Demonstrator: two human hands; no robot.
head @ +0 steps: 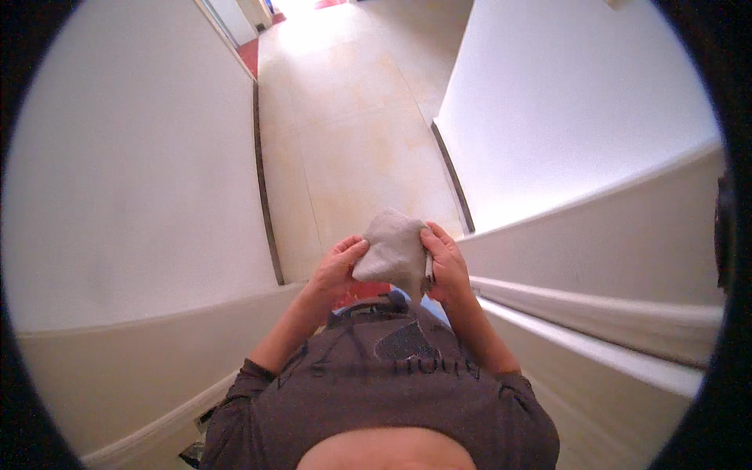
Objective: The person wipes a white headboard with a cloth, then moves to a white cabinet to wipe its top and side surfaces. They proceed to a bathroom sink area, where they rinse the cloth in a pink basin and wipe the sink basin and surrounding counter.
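Note:
A light grey folded cloth (390,249) is held between my two hands, in front of my waist. My left hand (341,264) grips its left edge, with the thumb on top. On the right side my right hand (443,258) pinches the cloth near its upper corner, thumb on top and fingers beneath. Part of the cloth hangs down beside my right palm. The undersides of the cloth and most of my fingertips are hidden.
White walls (147,176) with dark skirting (264,194) stand on both sides. A pale floor (352,135) runs ahead towards a bright area. A door frame (587,335) is close on the right. Something red lies on the floor below my hands.

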